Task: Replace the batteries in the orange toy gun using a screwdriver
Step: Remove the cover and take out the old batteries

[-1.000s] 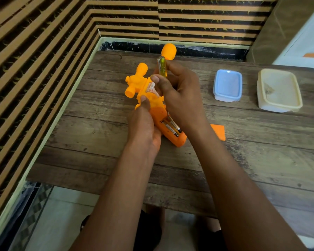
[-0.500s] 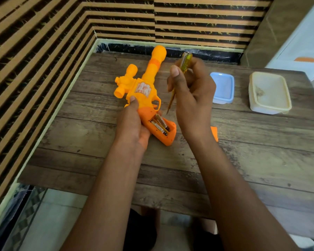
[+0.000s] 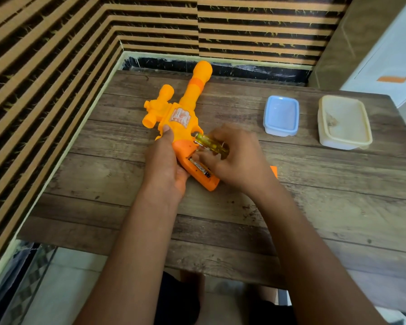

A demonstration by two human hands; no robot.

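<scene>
The orange toy gun [image 3: 182, 118] lies on the wooden table [image 3: 314, 207] with its barrel pointing away from me. My left hand [image 3: 164, 165] grips its handle from the left, thumb on the body. The battery compartment in the handle is uncovered and a battery [image 3: 200, 168] shows inside. My right hand [image 3: 237, 158] holds the screwdriver with the clear yellow handle [image 3: 211, 144] lying across it, while its fingertips reach down onto the batteries. A corner of the orange compartment cover [image 3: 274, 171] peeks out from behind my right wrist.
A small blue-lidded box [image 3: 281, 116] and a larger cream box [image 3: 343, 123] stand at the table's right back. Striped walls close off the left and far sides. The table's near edge runs just below my forearms.
My right hand has come down from above the gun onto the uncovered compartment, and the screwdriver has tipped from upright to lying sideways. The gun now rests lower on the table.
</scene>
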